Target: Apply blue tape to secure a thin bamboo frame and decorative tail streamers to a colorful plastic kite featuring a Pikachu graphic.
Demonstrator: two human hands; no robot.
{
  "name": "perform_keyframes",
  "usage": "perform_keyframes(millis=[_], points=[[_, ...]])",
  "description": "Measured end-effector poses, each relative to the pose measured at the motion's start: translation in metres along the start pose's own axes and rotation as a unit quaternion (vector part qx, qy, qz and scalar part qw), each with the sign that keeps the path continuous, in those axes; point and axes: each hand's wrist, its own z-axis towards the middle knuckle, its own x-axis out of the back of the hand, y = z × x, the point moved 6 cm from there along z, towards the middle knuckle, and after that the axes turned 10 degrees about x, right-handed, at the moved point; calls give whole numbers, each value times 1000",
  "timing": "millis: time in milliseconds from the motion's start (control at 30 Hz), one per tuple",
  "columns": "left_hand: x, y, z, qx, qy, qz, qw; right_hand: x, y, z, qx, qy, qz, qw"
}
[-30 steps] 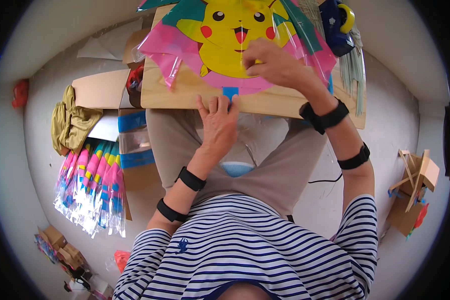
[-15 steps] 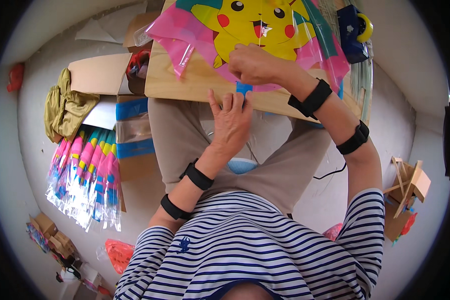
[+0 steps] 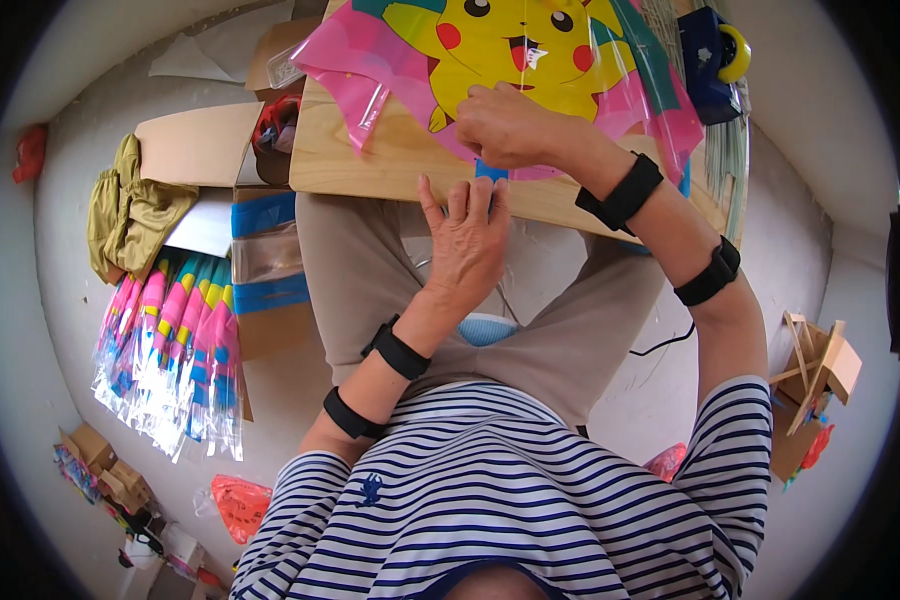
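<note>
A thin plastic sheet (image 3: 510,75), printed with a yellow cartoon figure on pink and green, lies over a wooden board (image 3: 370,168) in front of me. Over the sheet's near edge is my right hand (image 3: 510,125), closed, its fingers curled under so that what they pinch is hidden. Just below it a short blue strip of tape (image 3: 490,170) runs down to the board's near edge. My left hand (image 3: 467,235) has its fingers stretched and a little apart at that edge, with fingertips by the lower end of the strip.
A dark blue tape dispenser (image 3: 708,68) with a yellow roll stands at the board's far right, beside a bundle of thin clear rods (image 3: 727,170). On the left are an open cardboard box (image 3: 195,145), olive cloth (image 3: 150,215) and several bagged colourful bundles (image 3: 185,340).
Both hands keep nearly the same places. My right hand has shifted very slightly up, and my left fingers have edged a little up and right along the blue strip.
</note>
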Motion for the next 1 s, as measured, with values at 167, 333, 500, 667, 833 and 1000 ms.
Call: perform_keyframes(millis=[167, 333, 500, 667, 833, 1000], points=[[-1, 0, -1, 1, 2, 7, 1000, 0, -1, 1, -6, -9, -13, 1000], [-1, 0, -2, 3, 2, 7, 1000, -1, -2, 2, -8, -15, -29, 999], [-2, 0, -2, 5, -5, 21, 1000, 0, -3, 2, -10, -19, -31, 999], [1, 0, -1, 1, 1, 11, 1000, 0, -4, 3, -9, -23, -38, 999], [-2, -1, -1, 2, -7, 32, 999, 0, -3, 3, -10, -10, -48, 999], [-2, -1, 0, -1, -13, 27, 1000, 3, 2, 3, -47, 23, -74, 996]])
